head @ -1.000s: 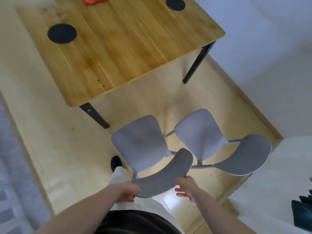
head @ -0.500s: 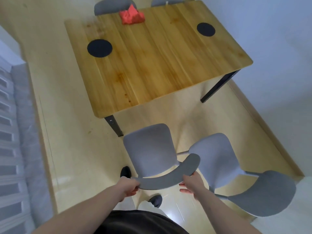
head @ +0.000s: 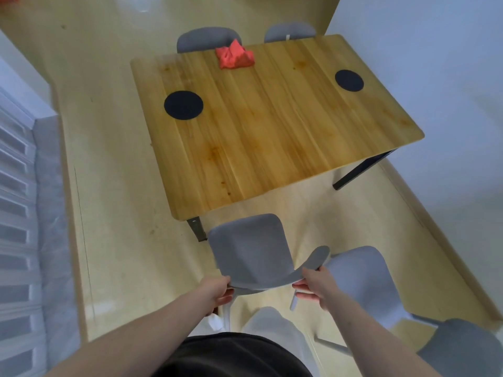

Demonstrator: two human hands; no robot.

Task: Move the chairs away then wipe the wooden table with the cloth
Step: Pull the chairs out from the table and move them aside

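Chair (head: 250, 251) drawn further from table (head: 272, 131) | both hands' grip clamps backrest | fingers hidden beneath

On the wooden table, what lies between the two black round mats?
In the head view, nothing lies between the left black round mat and the right black round mat: only bare wooden table. The crumpled red cloth sits farther back.

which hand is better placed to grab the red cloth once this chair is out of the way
Probably the left. The red cloth lies at the far edge of the table, a little left of its middle. Both the left hand and the right hand grip the chair now, so either must let go first.
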